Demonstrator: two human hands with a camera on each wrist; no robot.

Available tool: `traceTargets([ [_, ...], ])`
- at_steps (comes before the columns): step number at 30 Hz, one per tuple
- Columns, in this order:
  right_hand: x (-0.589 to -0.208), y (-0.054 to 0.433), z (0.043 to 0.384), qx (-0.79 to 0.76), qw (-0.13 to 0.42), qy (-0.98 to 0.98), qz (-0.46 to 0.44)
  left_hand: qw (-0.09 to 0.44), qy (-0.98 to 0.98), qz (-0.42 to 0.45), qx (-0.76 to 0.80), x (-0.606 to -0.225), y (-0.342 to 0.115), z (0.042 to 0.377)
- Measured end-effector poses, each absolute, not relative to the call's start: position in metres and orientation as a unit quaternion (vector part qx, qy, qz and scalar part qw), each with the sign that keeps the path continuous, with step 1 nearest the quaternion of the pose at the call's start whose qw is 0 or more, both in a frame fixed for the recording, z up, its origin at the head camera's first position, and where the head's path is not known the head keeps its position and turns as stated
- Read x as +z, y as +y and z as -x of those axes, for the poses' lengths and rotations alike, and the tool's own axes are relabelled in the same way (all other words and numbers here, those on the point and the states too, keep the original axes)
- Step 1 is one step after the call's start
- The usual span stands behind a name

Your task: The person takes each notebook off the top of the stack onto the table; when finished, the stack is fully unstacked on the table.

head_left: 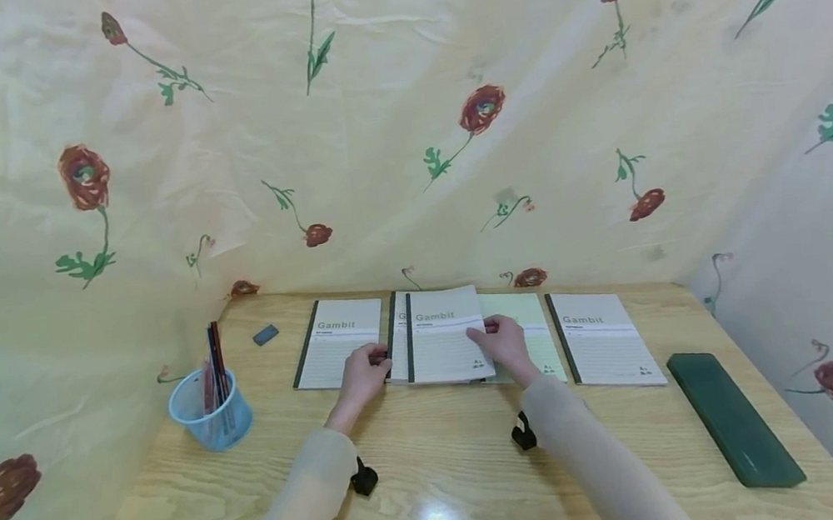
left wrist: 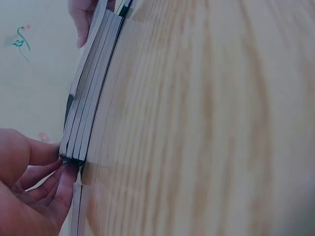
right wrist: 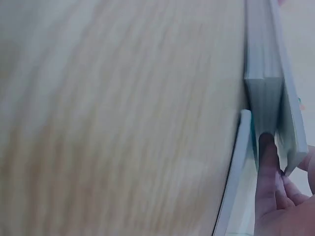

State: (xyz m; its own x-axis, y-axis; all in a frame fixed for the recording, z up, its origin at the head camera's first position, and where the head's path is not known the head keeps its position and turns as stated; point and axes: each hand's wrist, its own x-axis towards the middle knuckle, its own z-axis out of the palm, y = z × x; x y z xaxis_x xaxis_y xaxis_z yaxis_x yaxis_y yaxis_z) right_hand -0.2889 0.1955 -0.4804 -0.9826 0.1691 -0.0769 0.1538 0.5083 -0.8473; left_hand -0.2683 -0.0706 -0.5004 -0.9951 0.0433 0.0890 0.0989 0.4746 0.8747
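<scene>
while the right hand [head_left: 509, 345] pinches the right edge of the top notebook [head_left: 445, 337], thumb on its cover and fingers beneath, the left hand [head_left: 364, 375] has its thumb and fingertips, only narrowly parted, touching the spine edge of the notebook stack [left wrist: 88, 108] under it; whether the left hand grips the stack, i cannot tell. the top notebook lies between the hands, its right side tilted up off the stack. a pale green notebook [head_left: 531, 320] lies under the right hand, partly covered by the stack. one white notebook [head_left: 337, 343] lies just beside the left hand, and another, the far-right notebook [head_left: 605, 338], lies to the right. on the left, a blue mesh cup [head_left: 210, 426] stands upright holding several pens [head_left: 218, 367], leaning together. a long dark green case [head_left: 733, 418] lies on the right; its inside is hidden.
</scene>
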Motion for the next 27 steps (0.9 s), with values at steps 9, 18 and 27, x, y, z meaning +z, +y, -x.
traceTargets([
  [9, -0.476, 0.221, 0.279, 0.621, -0.032, -0.772, 0.129, 0.028, -0.858, 0.041, -0.512, -0.502, -0.072, 0.269],
  [18, -0.466, 0.25, 0.26, 0.674, -0.069, -0.723, 0.135, 0.021, -0.855, 0.032, -0.518, -0.499, -0.073, 0.266],
  [27, -0.452, 0.291, 0.215, 0.674, -0.074, -0.722, 0.139, 0.021, -0.856, 0.036, -0.515, -0.498, -0.071, 0.265],
])
